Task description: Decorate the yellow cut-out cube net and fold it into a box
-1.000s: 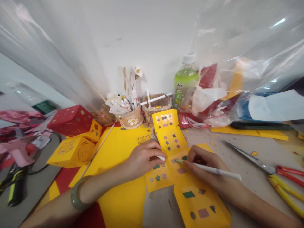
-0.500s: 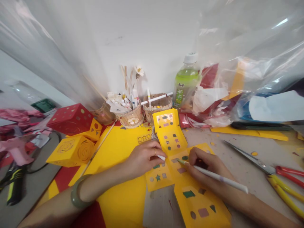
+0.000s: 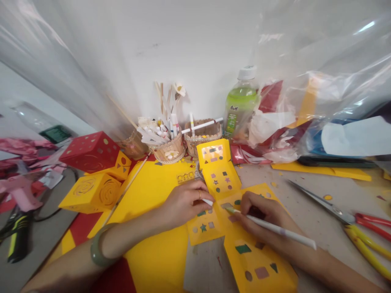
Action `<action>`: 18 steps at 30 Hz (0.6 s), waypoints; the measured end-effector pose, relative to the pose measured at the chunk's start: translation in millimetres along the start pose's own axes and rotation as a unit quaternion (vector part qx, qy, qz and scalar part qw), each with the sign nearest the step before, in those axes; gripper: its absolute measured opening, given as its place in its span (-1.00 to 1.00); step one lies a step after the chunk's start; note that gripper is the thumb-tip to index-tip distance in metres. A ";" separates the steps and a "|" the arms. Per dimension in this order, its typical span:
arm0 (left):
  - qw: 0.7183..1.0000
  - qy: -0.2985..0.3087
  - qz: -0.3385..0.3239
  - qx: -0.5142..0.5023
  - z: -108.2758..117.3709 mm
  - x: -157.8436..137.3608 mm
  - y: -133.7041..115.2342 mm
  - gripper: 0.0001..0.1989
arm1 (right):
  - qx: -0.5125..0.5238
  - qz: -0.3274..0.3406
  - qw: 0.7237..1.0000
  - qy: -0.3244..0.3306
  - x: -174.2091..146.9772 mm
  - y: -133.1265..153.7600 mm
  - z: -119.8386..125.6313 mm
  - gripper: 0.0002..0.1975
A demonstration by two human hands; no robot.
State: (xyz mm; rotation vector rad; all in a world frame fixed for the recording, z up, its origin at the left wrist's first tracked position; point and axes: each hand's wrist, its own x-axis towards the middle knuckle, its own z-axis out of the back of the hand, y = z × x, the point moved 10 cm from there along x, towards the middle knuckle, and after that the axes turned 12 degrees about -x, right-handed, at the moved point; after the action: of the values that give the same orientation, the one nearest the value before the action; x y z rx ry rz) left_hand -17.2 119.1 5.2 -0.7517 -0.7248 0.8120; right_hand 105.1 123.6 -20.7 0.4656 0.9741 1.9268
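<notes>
A yellow card cut-out [image 3: 255, 259], shaped like an unfolded box with small cut or coloured shapes, lies flat in front of me. My right hand [image 3: 265, 213] grips a slim white marker [image 3: 282, 231] like a pen. Its tip meets a greyish shape on the middle panel. My left hand [image 3: 183, 204] rests on the card's left side, fingers curled around a white marker cap [image 3: 208, 201] that pokes out by the fingertips. Part of the middle panel is hidden under my right hand.
Baskets of markers [image 3: 169, 146] and a green drink bottle [image 3: 240, 106] stand at the back. Scissors [image 3: 339, 212] lie right. Left are a yellow paper box [image 3: 88, 193], a red one [image 3: 91, 151], a wooden stick [image 3: 126, 188] and a pink glue gun [image 3: 20, 191].
The marker tip has shifted slightly left across the greyish shape, and my right hand has moved a little left with it. My left hand stays in place.
</notes>
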 end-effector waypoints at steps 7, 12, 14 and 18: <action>1.000 0.002 0.003 0.004 0.0 -0.1 0.6 -0.90 | -0.011 -0.009 1.000 0.002 0.1 -1.3 -0.1 -0.77; 1.000 0.002 0.005 0.006 0.1 -0.4 1.0 -0.90 | -0.006 -0.019 1.000 -0.001 -0.4 -1.7 1.6 -0.76; 1.000 0.003 0.006 0.006 0.0 -0.7 1.5 -0.89 | -0.009 -0.015 1.000 0.005 -0.3 -1.5 0.3 -0.76; 1.000 0.002 -0.002 0.003 -0.3 -0.7 1.0 -0.90 | -0.028 -0.024 0.999 -0.029 -0.1 -5.8 6.1 -0.73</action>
State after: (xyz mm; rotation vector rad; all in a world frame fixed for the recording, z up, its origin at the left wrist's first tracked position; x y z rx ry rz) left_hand -17.6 118.9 4.1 -0.7456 -0.7202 0.8093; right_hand 112.3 127.9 -21.5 0.4595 0.8835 1.8823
